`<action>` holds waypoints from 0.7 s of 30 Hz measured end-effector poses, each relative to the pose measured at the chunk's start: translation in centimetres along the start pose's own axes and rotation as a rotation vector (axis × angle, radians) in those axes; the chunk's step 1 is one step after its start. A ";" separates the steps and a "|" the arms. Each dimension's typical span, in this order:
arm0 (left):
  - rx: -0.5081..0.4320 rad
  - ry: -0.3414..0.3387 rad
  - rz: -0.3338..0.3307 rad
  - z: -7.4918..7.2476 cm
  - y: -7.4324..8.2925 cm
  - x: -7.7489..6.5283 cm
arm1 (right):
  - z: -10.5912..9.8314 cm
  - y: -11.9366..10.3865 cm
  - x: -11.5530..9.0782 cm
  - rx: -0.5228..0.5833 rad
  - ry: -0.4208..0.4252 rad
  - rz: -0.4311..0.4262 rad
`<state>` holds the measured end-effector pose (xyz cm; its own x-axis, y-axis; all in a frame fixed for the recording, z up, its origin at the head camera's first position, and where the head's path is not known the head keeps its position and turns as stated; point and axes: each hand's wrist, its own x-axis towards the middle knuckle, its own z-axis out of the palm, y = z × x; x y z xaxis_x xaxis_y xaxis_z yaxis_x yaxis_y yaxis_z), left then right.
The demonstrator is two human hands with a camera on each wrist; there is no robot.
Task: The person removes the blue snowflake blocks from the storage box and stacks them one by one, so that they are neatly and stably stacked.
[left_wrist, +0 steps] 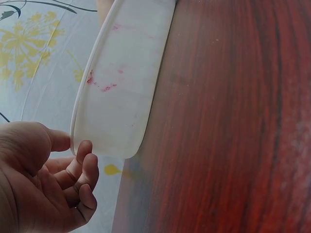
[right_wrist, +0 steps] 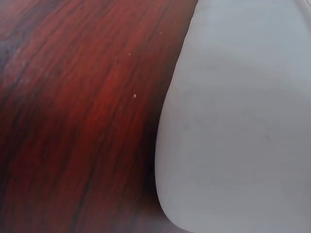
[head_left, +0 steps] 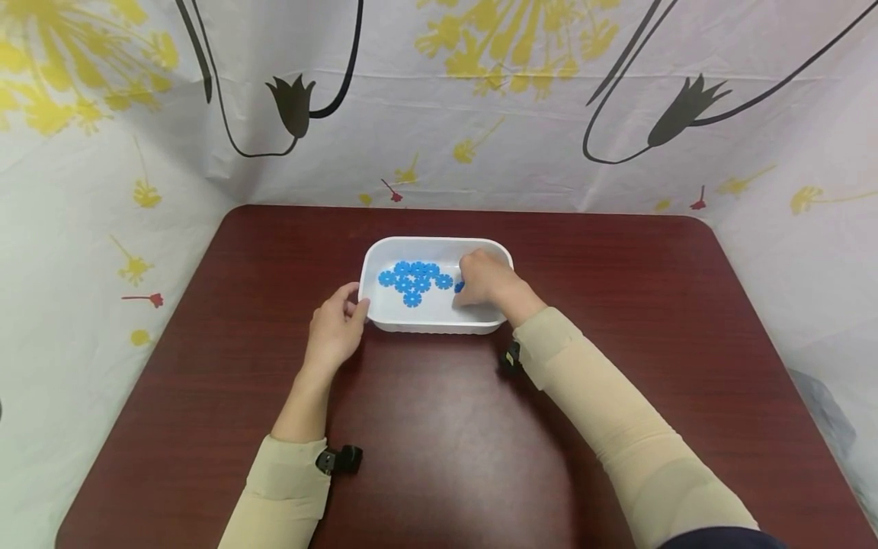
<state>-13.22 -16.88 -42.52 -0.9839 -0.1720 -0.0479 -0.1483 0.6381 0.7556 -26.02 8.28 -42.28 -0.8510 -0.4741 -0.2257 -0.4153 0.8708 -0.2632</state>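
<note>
A white plastic tray (head_left: 439, 324) stands on the table, its outer wall (left_wrist: 116, 87) showing in the left wrist view. Several blue snowflake-shaped building discs (head_left: 411, 282) lie flat inside, grouped left of centre. At the tray's left end my left hand (head_left: 334, 328) grips the rim, thumb on top and curled fingers against the outside. Inside the right end, my right hand (head_left: 488, 278) reaches down and pinches a blue disc (head_left: 459, 287), which is tilted and partly covered by the fingers. The right wrist view shows just the tray's side wall (right_wrist: 233, 126); the hand is out of it.
The dark red wooden table (head_left: 439, 427) has rounded far corners. White cloth (head_left: 439, 168) printed with yellow and grey flowers hangs behind and at both sides. A small black wrist camera (head_left: 339, 460) is strapped to the left sleeve, another (head_left: 511, 358) to the right.
</note>
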 end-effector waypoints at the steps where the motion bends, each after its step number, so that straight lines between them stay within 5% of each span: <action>1: 0.001 0.000 0.001 0.0 0.0 0.0 | 0.0 0.0 0.0 -0.006 0.002 -0.002; 21: 0.004 0.004 0.021 0.0 -0.1 0.0 | -1.6 -0.4 -0.8 -0.021 0.068 -0.041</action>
<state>-13.21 -16.92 -42.63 -0.9864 -0.1618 -0.0293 -0.1282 0.6449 0.7535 -25.65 8.51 -40.45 -0.8526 -0.5003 -0.1507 -0.4565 0.8536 -0.2511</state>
